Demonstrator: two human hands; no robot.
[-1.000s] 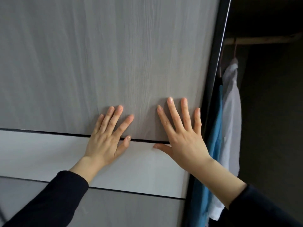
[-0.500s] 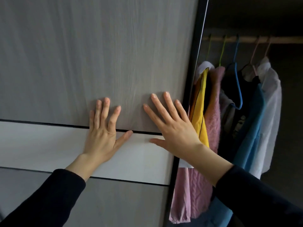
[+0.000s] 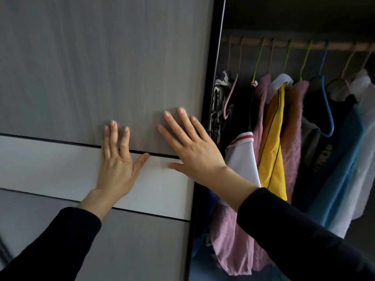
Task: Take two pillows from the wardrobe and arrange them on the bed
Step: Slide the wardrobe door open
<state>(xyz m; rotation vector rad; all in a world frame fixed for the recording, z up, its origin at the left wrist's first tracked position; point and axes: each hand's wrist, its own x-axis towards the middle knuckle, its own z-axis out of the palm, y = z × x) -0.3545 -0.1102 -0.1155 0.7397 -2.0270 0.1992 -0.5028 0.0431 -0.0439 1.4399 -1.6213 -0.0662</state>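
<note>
Pressing flat against the door (image 3: 105,63), both hands are lying open with fingers spread and nothing in their grip. The left hand (image 3: 116,162) is resting across the dark seam between the door's grey wood-grain upper panel and its white band (image 3: 46,165), fingers on the grey, thumb stretching right along the seam. The right hand (image 3: 193,150) is sitting just right of it, close to the door's black edge (image 3: 211,118), fingertips on the grey panel and thumb on the white band; the two thumbs are pointing at each other, near but apart. Black sleeves are covering both forearms below the wrists. Right of the door's edge, the wardrobe (image 3: 304,17) is standing open and dark inside. A wooden rail (image 3: 298,44) is running across its top, carrying pink, green and blue hangers. Clothes are hanging from it in a tight row: a black-and-white patterned piece nearest the door, then a white top with a red stripe, a yellow garment (image 3: 273,142), a fuzzy pink one (image 3: 292,142), dark items, a blue shirt (image 3: 341,169) and a white shirt (image 3: 363,159) farthest from the door. No pillows are showing anywhere among the clothes or elsewhere in the part of the wardrobe that is visible.
</note>
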